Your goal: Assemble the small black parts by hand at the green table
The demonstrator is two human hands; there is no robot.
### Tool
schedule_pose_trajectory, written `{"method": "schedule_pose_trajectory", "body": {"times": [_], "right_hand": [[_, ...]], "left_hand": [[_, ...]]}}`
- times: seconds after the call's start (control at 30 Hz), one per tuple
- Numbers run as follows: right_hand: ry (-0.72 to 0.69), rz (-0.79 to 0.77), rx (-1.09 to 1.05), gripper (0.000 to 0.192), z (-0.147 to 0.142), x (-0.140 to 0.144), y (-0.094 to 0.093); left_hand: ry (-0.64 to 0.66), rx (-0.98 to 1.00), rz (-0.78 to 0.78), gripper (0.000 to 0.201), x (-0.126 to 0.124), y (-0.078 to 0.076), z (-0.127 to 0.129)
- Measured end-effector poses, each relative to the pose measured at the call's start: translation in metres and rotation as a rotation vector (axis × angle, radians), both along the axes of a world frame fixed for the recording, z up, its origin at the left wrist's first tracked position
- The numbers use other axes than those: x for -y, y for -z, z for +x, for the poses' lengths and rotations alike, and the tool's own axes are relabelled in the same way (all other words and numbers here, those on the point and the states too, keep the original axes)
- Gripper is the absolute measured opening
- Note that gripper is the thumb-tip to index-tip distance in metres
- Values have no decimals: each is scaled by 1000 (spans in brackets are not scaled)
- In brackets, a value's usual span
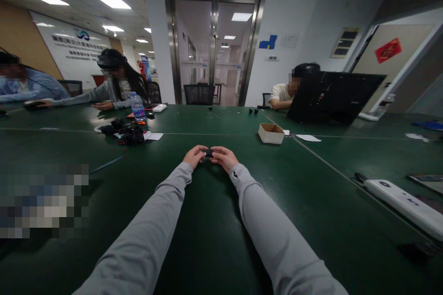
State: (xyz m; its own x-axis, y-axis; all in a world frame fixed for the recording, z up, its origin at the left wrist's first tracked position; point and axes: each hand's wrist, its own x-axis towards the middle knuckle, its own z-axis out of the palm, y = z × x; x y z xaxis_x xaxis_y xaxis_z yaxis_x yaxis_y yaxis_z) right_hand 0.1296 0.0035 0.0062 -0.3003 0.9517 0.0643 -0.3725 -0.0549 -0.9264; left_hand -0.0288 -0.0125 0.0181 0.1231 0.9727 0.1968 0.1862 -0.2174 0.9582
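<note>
A small black part (208, 152) sits between my two hands, low over the dark green table (207, 221). My left hand (194, 155) pinches its left end and my right hand (224, 156) grips its right end. Both arms reach forward in grey sleeves. The part is too small and dark to tell its shape. An open cardboard box (271, 132) stands a short way beyond my right hand.
A pile of black parts (126, 132) and a water bottle (137, 106) lie at the left. A white power strip (404, 200) is at the right. Three other people sit at the far side, one behind a black laptop (334, 97).
</note>
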Motion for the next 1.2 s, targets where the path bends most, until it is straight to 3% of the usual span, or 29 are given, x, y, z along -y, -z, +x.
{"method": "schedule_pose_trajectory", "body": {"times": [1.2], "right_hand": [[-4, 4, 0, 24, 0, 0, 1]], "left_hand": [[-15, 10, 0, 27, 2, 1, 0]]}}
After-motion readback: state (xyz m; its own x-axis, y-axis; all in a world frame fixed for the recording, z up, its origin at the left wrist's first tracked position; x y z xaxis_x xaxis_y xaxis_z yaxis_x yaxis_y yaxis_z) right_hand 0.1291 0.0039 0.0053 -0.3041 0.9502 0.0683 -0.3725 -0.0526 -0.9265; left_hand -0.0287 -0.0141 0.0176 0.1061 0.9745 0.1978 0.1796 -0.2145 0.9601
